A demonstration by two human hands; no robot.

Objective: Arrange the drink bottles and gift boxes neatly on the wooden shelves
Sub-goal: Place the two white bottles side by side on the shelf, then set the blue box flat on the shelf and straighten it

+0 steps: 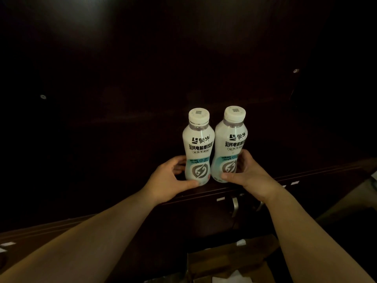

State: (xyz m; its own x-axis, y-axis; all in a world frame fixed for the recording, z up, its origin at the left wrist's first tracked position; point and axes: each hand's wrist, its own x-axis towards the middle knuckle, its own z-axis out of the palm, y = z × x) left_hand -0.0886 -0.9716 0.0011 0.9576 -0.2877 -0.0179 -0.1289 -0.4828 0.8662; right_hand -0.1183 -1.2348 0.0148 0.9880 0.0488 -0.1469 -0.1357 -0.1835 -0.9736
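Note:
Two white drink bottles with white caps and grey lightning logos stand side by side on a dark wooden shelf (pixel 306 176). My left hand (pixel 169 180) wraps the base of the left bottle (pixel 198 146), thumb in front and fingers behind. The right bottle (pixel 230 144) leans slightly toward the left one, and my right hand (pixel 248 172) grips its lower part. The two bottles almost touch at their middles. No gift boxes are in view.
The dark back panel of the shelf unit (pixel 142 78) fills the upper view. Below the shelf edge are cabinet doors with metal handles (pixel 235 206). An open cardboard box (pixel 230 262) sits on the floor at the bottom. Small white labels (pixel 294 183) dot the shelf's front edge.

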